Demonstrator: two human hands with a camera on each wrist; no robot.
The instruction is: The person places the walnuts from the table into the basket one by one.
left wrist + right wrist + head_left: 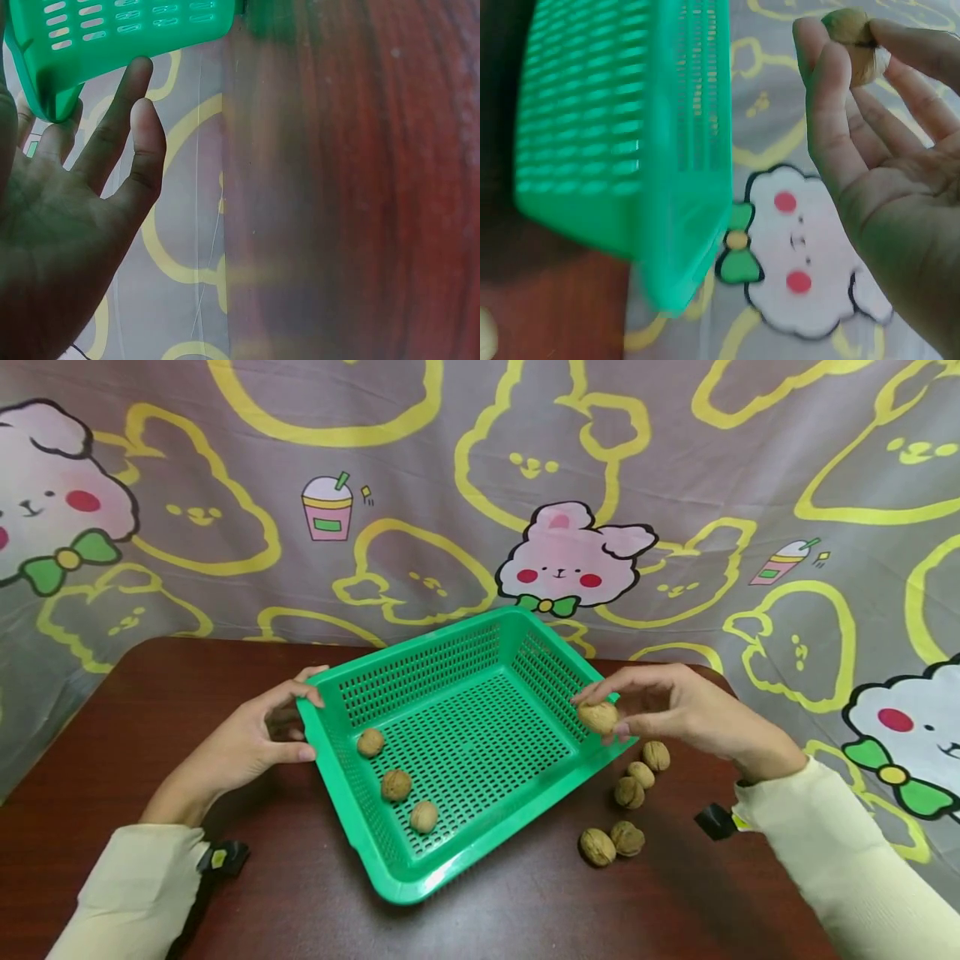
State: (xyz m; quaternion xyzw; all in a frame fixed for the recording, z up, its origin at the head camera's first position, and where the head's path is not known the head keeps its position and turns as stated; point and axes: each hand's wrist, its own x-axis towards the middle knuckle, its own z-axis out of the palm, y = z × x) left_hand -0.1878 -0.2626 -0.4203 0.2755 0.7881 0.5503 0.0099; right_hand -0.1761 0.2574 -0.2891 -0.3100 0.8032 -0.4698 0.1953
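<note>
My left hand [251, 735] holds the left rim of a green plastic basket [450, 860], its thumb and fingers at the edge. From below, the left wrist view shows the left hand [82, 195] at the rim of the basket [142, 41]. Three walnuts lie inside along the left side, one of them a middle walnut [396, 785]. Over the basket's right rim, my right hand [675, 710] pinches a walnut [597, 717] between thumb and fingertips. That walnut [857, 46] shows above the palm in the right wrist view, apart from the basket.
Several more walnuts lie on the brown table [525, 910] to the right of the basket, among them a front walnut [597, 847] and a back walnut [656, 756]. A grey cloth [420, 485] with cartoon prints hangs behind the table.
</note>
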